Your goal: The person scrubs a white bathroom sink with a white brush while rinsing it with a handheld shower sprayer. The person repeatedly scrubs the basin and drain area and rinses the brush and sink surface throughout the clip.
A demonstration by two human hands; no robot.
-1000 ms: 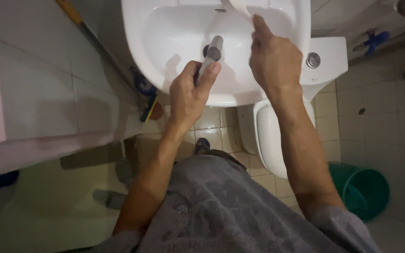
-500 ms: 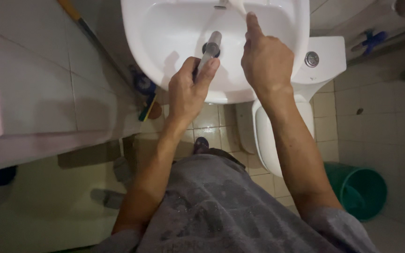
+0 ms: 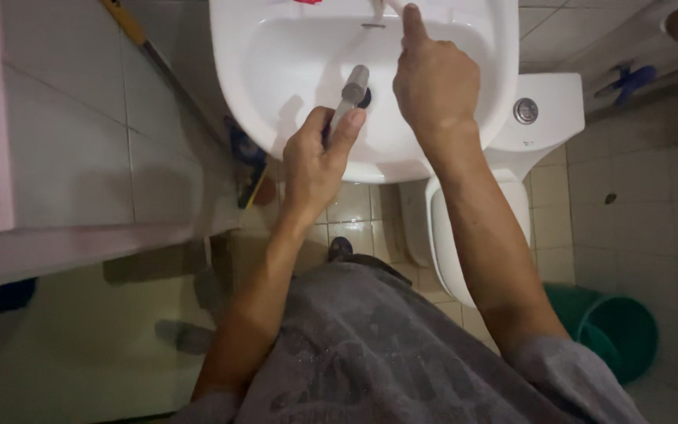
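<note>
Left hand [image 3: 313,169] clamped on a grey tube [image 3: 348,96], tip over the drain in the white basin [image 3: 276,94]. Right hand [image 3: 433,86] closed, forefinger up at the tap [image 3: 382,8]; wet grip could slip and drop the tube. Toilet [image 3: 464,228] crowds the right side, green bucket [image 3: 617,330] beyond.

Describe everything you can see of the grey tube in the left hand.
The grey tube is a slim, cylindrical thing, translucent-looking grey, possibly plastic or metal; the dim light leaves that unclear. The left hand grips its lower end, thumb laid along its side, so only the upper part shows. It tilts up and away from the person, its far end hanging over the dark drain of the white basin. Whether that end touches the basin cannot be told. The right hand is beside it, not touching.
</note>
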